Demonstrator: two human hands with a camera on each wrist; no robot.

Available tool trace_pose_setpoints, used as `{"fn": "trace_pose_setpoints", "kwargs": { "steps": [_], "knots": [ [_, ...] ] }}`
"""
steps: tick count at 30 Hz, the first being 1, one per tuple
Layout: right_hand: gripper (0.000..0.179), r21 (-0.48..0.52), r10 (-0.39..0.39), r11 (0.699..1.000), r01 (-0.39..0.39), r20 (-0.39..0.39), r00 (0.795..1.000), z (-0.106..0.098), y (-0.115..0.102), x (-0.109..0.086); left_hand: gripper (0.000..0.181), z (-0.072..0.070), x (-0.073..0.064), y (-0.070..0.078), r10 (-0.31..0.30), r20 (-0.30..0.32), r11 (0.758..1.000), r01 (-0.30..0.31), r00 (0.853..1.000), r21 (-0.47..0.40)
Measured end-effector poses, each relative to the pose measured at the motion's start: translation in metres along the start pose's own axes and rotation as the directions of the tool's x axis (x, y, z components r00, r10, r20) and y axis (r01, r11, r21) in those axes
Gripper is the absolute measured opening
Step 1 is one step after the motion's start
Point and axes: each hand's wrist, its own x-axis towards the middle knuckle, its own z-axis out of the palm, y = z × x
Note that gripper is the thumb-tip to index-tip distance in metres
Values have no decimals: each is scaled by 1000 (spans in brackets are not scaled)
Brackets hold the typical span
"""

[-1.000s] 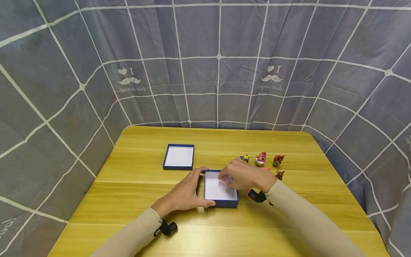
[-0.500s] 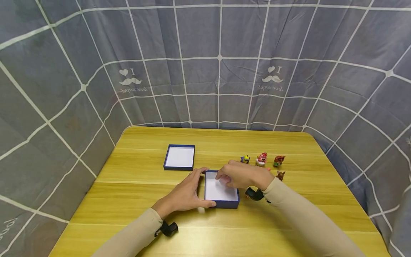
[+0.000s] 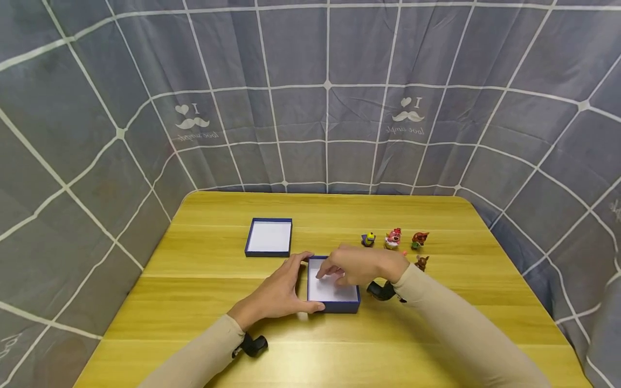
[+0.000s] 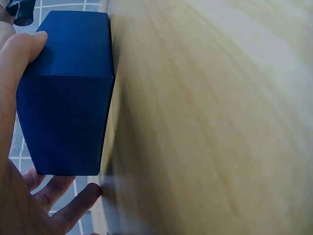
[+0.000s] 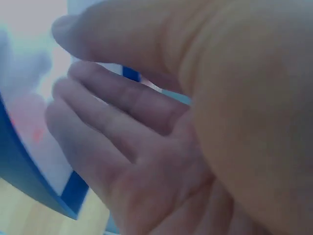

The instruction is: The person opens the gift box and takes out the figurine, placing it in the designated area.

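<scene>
A square blue box point(image 3: 340, 307) with a white inside sits on the wooden table in front of me. My left hand point(image 3: 277, 291) grips it from the left, thumb at the front wall and fingers round the back corner. In the left wrist view the thumb point(image 4: 36, 44) presses one blue side of the box. Over the box's right part hovers my right hand point(image 3: 361, 265), its fingers reaching down inside. The right wrist view shows that hand's fingers point(image 5: 83, 122) fairly straight, with a gap to the thumb and nothing held between them.
A shallow blue lid point(image 3: 268, 255), white inside, lies behind and left of the box. Small toy figures stand at the right: a yellow and purple one point(image 3: 368, 240), a pink one point(image 3: 393, 238), a red-brown one point(image 3: 419, 240) and a brown one point(image 3: 422, 262), partly behind my right wrist.
My right hand has shifted slightly left over the box, and its fingers have spread and straightened. The left hand, box and lid have stayed in place.
</scene>
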Motion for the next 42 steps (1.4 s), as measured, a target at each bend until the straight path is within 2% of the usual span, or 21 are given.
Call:
{"fn": "trace_pose_setpoints", "kwargs": {
  "steps": [7, 15, 21, 26, 31, 36, 42],
  "knots": [
    [31, -31, 66, 997, -68, -76, 995, -8, 0, -7, 123, -1, -1, -2, -1, -11, 1000, 1, 1000, -10],
    [20, -22, 117, 993, -119, -63, 991, -6, 0, -2, 122, 1, 0, 0, 11, -4, 1000, -11, 1000, -18],
    [31, 0, 92, 996, -92, -51, 995, -8, 1, 1, 124, 1, 0, -1, 6, 0, 1000, -6, 1000, -8],
    [33, 51, 71, 996, -68, -57, 996, -10, 4, 1, 124, -1, 0, 0, 6, -3, 1000, -6, 1000, -11],
    [33, 23, 108, 994, -108, -27, 994, -6, 3, 2, 123, 0, 0, 0, 18, -11, 1000, -18, 1000, -15],
    [28, 16, 54, 998, -54, 44, 998, 3, 2, 11, 123, 0, 1, 0, 17, -11, 1000, -17, 1000, -6],
    [30, -29, 33, 999, -32, 59, 998, 7, 2, 23, 122, 0, 0, -1, 11, -6, 1000, -11, 1000, 3]
  ]
}}
